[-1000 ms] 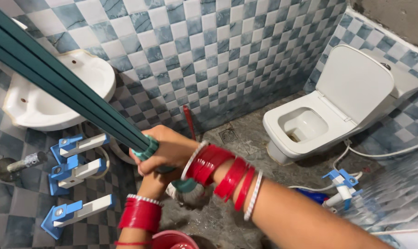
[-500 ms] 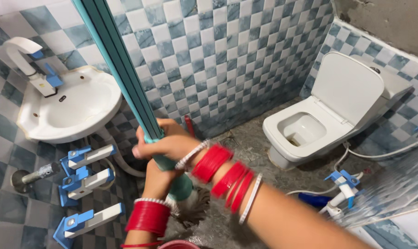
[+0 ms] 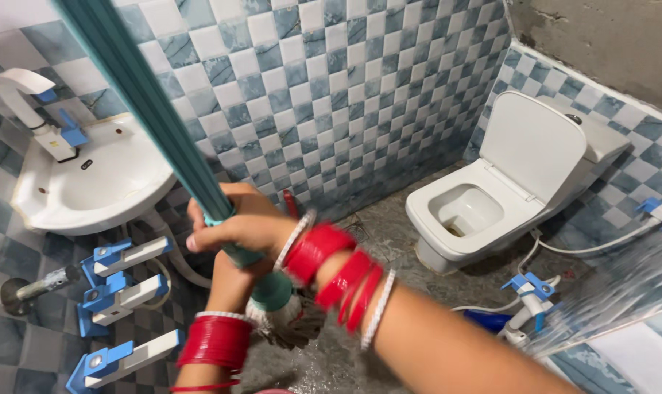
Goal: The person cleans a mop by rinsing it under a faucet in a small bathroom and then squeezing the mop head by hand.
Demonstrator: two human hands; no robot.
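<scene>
**Two hands on a mop handle in a tiled bathroom**

Checked blue-and-white tiles cover the walls, and the grey floor [image 3: 389, 241] below looks wet and gritty. Both hands are clamped around a teal mop handle [image 3: 148, 109] that slants up to the top left, out of the picture. The right hand [image 3: 232, 226] is wrapped fully round the handle just above its lower collar, fingers closed tight; red and white bangles [image 3: 331, 273] crowd that wrist. The left hand [image 3: 232, 281] sits directly under it, mostly hidden, so I can only say it seems closed on the same shaft. The mop head [image 3: 287, 321], a grey-white tuft, hangs right below the hands and appears to be at or just above the floor; contact is hard to confirm.

To work this well, it would help to keep the hands stacked close as they are, press the tuft flat on the floor, and steer with the upper hand while the lower one bears down. The long handle end passes near the white wash basin [image 3: 90, 182], so sweeping strokes should stay short. Blue-and-white wall taps [image 3: 119, 295] project at the left near the left forearm, and the open white toilet [image 3: 491, 197] stands well apart on the right.
</scene>
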